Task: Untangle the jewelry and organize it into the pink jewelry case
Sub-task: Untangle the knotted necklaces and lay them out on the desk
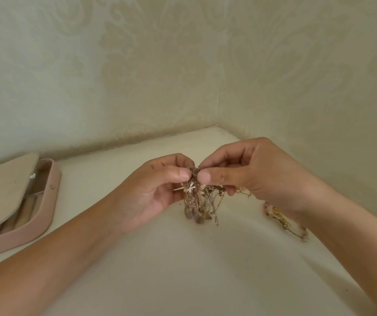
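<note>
One tangled clump of jewelry [200, 197] is in the centre of the head view. It is made of thin chains in gold and rose-gold colour, knotted tightly at the top. Many loose ends with small pendants hang down from the knot. It is held in the air above the desk [183, 270], near the corner where two walls meet. The lowest ends come close to the desk surface, but I cannot tell if they touch it.

Both hands hold the clump from its two sides. The left hand [155, 190] comes from the lower left with the palm facing the viewer. Its fingers [179, 174] are curled, and the thumb and forefinger pinch the top of the knot. The right hand [256, 172] comes from the lower right. Its thumb and forefinger pinch the same knot just beside the left ones, almost touching them. The other right fingers are curled, and some chains run to them lower down.

Some more jewelry, a string of pink beads [276, 213] with a yellow gold piece, lies on the desk under the right wrist, which hides part of it. Well apart to the left lies the pink jewelry case [30, 229], open. A pale beige panel covers part of its inside, and beige padded rolls show below the panel. Patterned wallpaper [137, 65] covers both walls behind.
</note>
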The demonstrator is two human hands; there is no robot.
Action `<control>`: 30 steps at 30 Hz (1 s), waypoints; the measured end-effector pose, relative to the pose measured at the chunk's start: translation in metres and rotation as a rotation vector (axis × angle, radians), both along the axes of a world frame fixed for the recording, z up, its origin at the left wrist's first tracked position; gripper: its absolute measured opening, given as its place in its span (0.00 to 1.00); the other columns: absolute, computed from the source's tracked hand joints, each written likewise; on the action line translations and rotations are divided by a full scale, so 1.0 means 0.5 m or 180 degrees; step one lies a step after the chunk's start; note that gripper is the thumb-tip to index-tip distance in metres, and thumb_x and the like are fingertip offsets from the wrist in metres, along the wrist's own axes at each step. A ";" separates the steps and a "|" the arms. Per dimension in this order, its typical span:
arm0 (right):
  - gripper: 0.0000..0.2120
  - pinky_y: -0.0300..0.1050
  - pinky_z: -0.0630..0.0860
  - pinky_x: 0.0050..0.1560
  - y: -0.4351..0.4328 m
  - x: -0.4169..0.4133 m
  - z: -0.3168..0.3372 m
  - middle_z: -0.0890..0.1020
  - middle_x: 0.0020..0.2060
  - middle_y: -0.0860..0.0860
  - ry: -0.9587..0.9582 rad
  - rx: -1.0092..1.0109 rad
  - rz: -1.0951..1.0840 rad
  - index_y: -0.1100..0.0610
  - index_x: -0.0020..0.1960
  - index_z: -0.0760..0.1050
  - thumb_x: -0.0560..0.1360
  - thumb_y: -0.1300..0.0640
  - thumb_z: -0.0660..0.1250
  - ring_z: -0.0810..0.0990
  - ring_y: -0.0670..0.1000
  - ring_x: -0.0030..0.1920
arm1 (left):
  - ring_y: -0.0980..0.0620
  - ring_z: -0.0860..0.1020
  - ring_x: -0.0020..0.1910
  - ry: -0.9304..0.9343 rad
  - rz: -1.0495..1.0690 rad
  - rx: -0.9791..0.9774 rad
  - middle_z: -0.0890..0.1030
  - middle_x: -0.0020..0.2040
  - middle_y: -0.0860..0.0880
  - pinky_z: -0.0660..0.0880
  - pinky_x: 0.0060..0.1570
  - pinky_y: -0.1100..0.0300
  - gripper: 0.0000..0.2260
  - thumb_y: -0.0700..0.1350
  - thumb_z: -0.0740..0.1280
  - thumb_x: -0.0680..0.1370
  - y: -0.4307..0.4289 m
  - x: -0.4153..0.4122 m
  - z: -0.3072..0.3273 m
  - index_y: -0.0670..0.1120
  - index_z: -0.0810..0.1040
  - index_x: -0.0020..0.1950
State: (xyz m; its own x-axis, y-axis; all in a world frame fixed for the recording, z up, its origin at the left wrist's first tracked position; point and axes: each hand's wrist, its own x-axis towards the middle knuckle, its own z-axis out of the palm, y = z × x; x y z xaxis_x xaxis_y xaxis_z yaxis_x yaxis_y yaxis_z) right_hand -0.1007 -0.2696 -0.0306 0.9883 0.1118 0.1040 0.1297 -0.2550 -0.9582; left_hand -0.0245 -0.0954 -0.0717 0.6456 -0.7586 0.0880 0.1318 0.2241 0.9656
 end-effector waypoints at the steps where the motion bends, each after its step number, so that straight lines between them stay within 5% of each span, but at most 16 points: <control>1: 0.11 0.36 0.68 0.33 0.000 0.000 -0.001 0.80 0.29 0.49 -0.0072 -0.0106 -0.0066 0.55 0.37 0.84 0.58 0.50 0.77 0.70 0.48 0.30 | 0.51 0.77 0.38 -0.0022 0.0024 0.0015 0.79 0.35 0.47 0.76 0.36 0.63 0.07 0.42 0.75 0.60 0.000 0.000 -0.001 0.46 0.81 0.36; 3: 0.13 0.41 0.65 0.35 0.001 0.000 -0.005 0.79 0.29 0.54 -0.0152 -0.0271 -0.0151 0.55 0.36 0.83 0.58 0.48 0.78 0.68 0.52 0.32 | 0.54 0.79 0.36 -0.0079 0.0065 0.0067 0.80 0.35 0.49 0.77 0.38 0.63 0.04 0.41 0.71 0.63 -0.001 -0.001 -0.002 0.47 0.82 0.36; 6: 0.08 0.32 0.69 0.34 0.000 -0.002 -0.005 0.82 0.32 0.52 -0.0135 -0.0128 -0.0146 0.57 0.37 0.82 0.63 0.54 0.78 0.76 0.46 0.31 | 0.53 0.80 0.38 -0.0177 0.0066 0.0087 0.82 0.36 0.49 0.77 0.41 0.62 0.07 0.40 0.77 0.63 0.003 0.005 -0.003 0.47 0.83 0.38; 10: 0.06 0.29 0.74 0.43 -0.007 -0.001 -0.005 0.86 0.39 0.49 0.0034 0.0051 -0.0043 0.57 0.42 0.82 0.66 0.57 0.75 0.83 0.43 0.42 | 0.55 0.80 0.38 -0.0208 0.0033 0.0071 0.82 0.36 0.51 0.78 0.43 0.62 0.13 0.53 0.82 0.58 0.008 0.010 -0.001 0.49 0.84 0.35; 17: 0.07 0.48 0.70 0.49 -0.009 0.009 -0.013 0.83 0.36 0.52 0.0169 0.0020 -0.0333 0.53 0.41 0.81 0.71 0.64 0.69 0.80 0.47 0.40 | 0.51 0.77 0.45 0.0028 -0.0142 -0.0027 0.79 0.41 0.47 0.76 0.46 0.60 0.15 0.54 0.79 0.63 0.006 0.015 -0.003 0.46 0.81 0.40; 23: 0.02 0.37 0.72 0.46 -0.008 0.008 -0.016 0.84 0.39 0.52 0.0200 -0.0030 -0.0243 0.56 0.43 0.81 0.70 0.59 0.73 0.79 0.46 0.41 | 0.52 0.79 0.46 0.0066 -0.0246 -0.0107 0.82 0.43 0.48 0.76 0.50 0.59 0.13 0.53 0.78 0.65 0.007 0.017 -0.004 0.47 0.81 0.40; 30: 0.02 0.49 0.73 0.61 -0.019 0.015 -0.021 0.82 0.38 0.51 0.0428 0.0613 -0.0068 0.57 0.44 0.80 0.73 0.63 0.68 0.80 0.48 0.44 | 0.52 0.79 0.38 0.0154 -0.0228 -0.0208 0.79 0.34 0.49 0.78 0.45 0.59 0.12 0.51 0.79 0.64 0.008 0.017 -0.004 0.46 0.80 0.37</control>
